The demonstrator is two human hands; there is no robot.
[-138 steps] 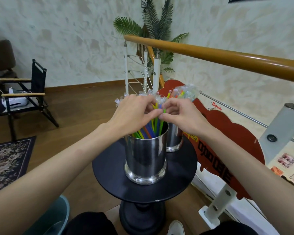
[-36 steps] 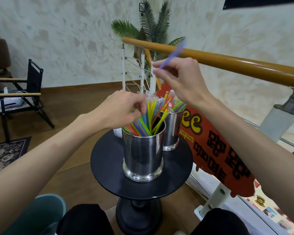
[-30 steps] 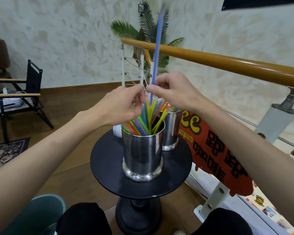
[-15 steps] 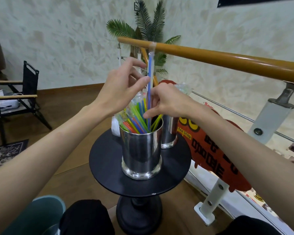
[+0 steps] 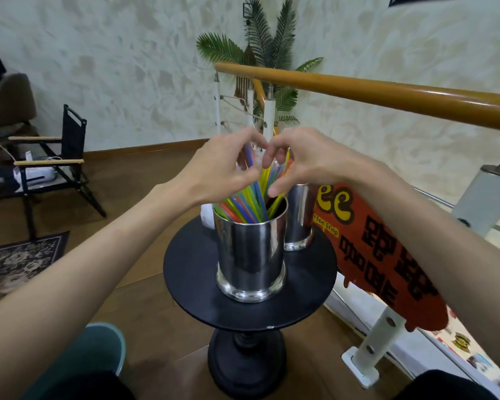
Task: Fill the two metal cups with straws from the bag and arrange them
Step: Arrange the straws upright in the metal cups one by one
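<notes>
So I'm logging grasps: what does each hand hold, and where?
Left hand pinches the blue straw near its top; the right hand fingers the straw tops, its hold unclear.

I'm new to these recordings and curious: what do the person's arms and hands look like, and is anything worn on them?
Both forearms are bare, with no sleeves in view. The left hand and right hand wear no gloves, and no rings, watch or bracelet show on the fingers or wrists. No cables or markings appear on either arm.
</notes>
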